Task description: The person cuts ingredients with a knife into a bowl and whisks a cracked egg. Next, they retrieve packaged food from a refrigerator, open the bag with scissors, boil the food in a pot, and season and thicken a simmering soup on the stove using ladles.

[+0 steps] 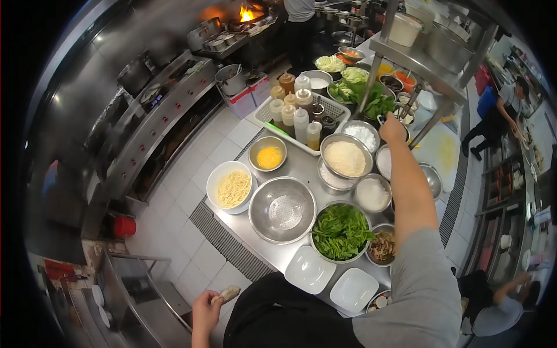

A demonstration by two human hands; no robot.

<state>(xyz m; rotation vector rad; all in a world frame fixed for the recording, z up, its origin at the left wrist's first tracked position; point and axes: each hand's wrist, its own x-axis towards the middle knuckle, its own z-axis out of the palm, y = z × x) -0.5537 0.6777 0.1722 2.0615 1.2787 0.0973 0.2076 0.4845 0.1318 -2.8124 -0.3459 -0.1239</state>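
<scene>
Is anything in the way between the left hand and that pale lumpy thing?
Nothing visible is in the way: the left hand holds the pale lumpy thing directly, by one end.

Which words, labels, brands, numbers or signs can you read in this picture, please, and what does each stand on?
None can be read.
Squeeze bottles in the white basket: no readable label.
White tub on the upper shelf: no readable marking.
Boxes under the pot: any print too blurred.
Pale item in the left hand: no readable text.
</scene>
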